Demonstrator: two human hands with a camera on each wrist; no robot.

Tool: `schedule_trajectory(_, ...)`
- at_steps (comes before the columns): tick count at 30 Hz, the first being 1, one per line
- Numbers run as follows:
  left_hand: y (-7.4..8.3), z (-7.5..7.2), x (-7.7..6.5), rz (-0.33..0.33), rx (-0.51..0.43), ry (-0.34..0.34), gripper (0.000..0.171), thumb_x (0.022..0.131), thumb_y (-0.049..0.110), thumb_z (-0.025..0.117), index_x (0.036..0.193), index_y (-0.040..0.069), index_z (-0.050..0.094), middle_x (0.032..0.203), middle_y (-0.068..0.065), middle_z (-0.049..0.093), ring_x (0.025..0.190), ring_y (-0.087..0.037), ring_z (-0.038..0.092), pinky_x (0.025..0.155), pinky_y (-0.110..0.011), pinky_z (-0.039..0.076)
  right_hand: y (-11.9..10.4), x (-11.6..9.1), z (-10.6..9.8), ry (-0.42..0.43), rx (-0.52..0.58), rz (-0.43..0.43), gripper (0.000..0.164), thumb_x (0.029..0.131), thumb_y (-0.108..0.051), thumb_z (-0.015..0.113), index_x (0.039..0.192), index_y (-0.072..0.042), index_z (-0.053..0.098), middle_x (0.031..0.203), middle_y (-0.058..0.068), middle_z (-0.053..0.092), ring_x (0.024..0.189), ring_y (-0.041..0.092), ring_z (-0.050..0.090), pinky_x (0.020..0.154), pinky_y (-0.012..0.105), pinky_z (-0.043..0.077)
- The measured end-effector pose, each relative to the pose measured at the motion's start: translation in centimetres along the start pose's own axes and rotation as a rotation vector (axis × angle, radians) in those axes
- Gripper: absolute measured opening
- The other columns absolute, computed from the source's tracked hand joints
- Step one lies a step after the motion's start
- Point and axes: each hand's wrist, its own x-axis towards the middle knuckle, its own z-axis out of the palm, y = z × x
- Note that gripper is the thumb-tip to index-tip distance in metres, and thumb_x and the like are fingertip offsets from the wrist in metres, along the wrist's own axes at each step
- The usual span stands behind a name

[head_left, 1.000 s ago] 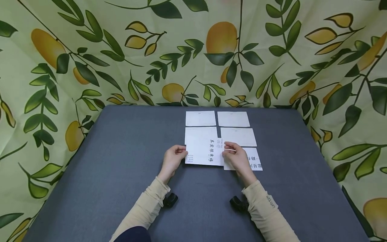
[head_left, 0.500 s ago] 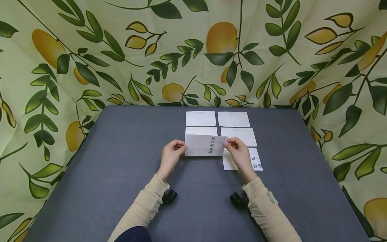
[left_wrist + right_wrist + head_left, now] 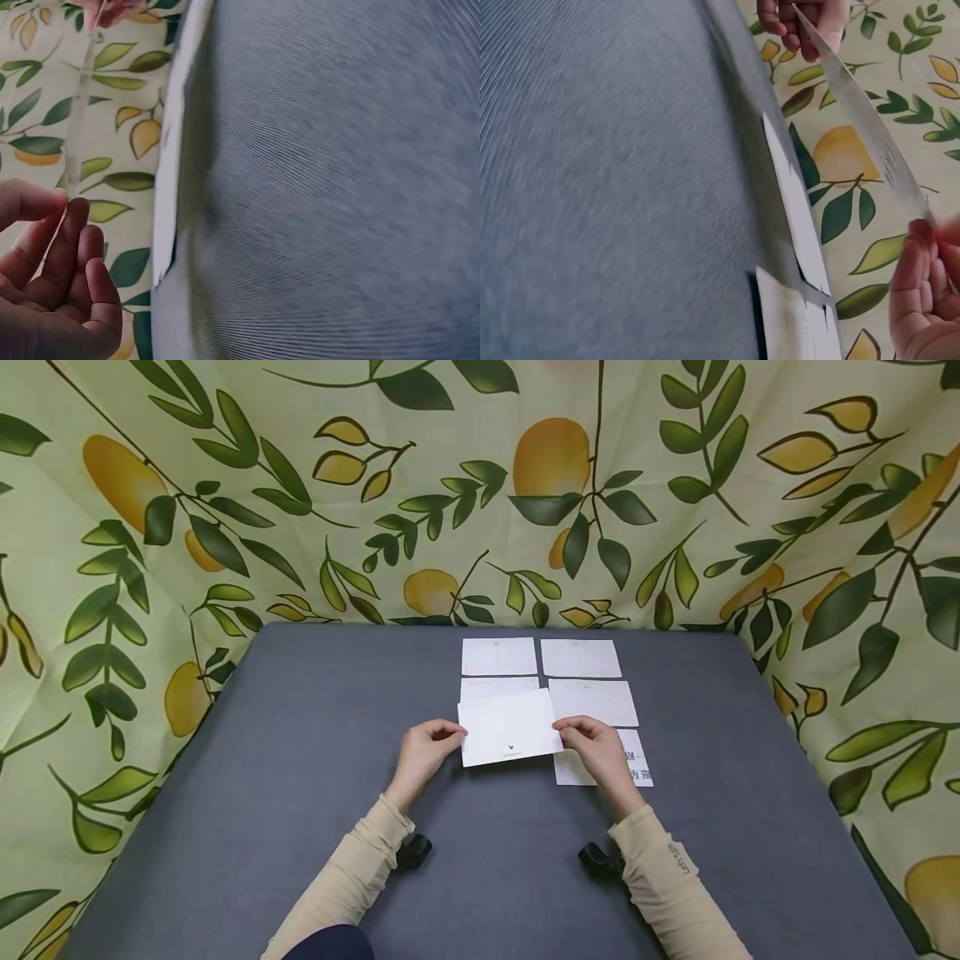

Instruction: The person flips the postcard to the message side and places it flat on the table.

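Note:
A white postcard-like card is held above the table between both hands, its mostly blank side up with a small dark mark near the lower edge. My left hand pinches its left edge between thumb and fingers. At its right edge, my right hand pinches it likewise. In the right wrist view the card is seen nearly edge-on, with faint writing on its underside. Under the right hand lies a card with dark characters, partly covered. Behind the held card, another white card is partly hidden.
Farther back on the grey table lie a white card at back left, one at back right and one in the middle right, in two columns. A leaf-and-fruit patterned cloth hangs behind the table.
The held card showed its side with a column of characters, then tilted up; now its mostly blank side faces up. Both hands keep their pinch, and the lying cards have stayed in place.

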Motion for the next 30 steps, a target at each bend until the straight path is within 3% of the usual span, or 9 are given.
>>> schedule_trajectory(4,-0.6,0.3,0.0,0.077,0.103,-0.012,0.006,0.077,0.012,0.072,0.083,0.009,0.072,0.08,-0.008,0.07,0.067,-0.01,0.055,0.059,-0.021,0.044,-2.8,-1.5,0.1,-0.071,-0.206,0.016,0.022,0.082,-0.015,0.065,0.102,-0.005,0.068,0.08,0.005,0.065,0.065,0.008,0.053,0.058,0.021,0.043)
schedule_trajectory(10,-0.9,0.4,-0.4,0.167,0.263,-0.054,0.007,0.077,0.009,0.072,0.083,0.009,0.071,0.071,-0.004,0.062,0.06,-0.008,0.05,0.056,-0.02,0.039,-3.2,-1.8,0.5,-0.191,-0.408,0.029,0.03,0.081,-0.013,0.068,0.11,-0.009,0.065,0.076,0.005,0.063,0.061,0.011,0.048,0.055,0.022,0.039)
schedule_trajectory(19,-0.7,0.7,-0.7,0.233,0.472,-0.116,0.008,0.076,0.008,0.071,0.084,0.008,0.073,0.066,-0.001,0.059,0.058,-0.009,0.043,0.056,-0.02,0.035,-3.0,-2.0,1.2,-0.283,-0.57,0.012,0.03,0.081,-0.01,0.065,0.11,-0.005,0.065,0.069,0.002,0.056,0.056,0.012,0.044,0.054,0.024,0.035)
schedule_trajectory(30,-0.7,1.2,-0.4,0.237,0.536,-0.138,0.009,0.076,0.006,0.071,0.084,0.006,0.074,0.063,-0.001,0.058,0.057,-0.009,0.041,0.055,-0.02,0.033,-3.1,-2.1,1.9,-0.289,-0.678,0.009,0.032,0.081,-0.01,0.064,0.112,-0.004,0.065,0.064,0.001,0.054,0.054,0.012,0.043,0.052,0.024,0.034)
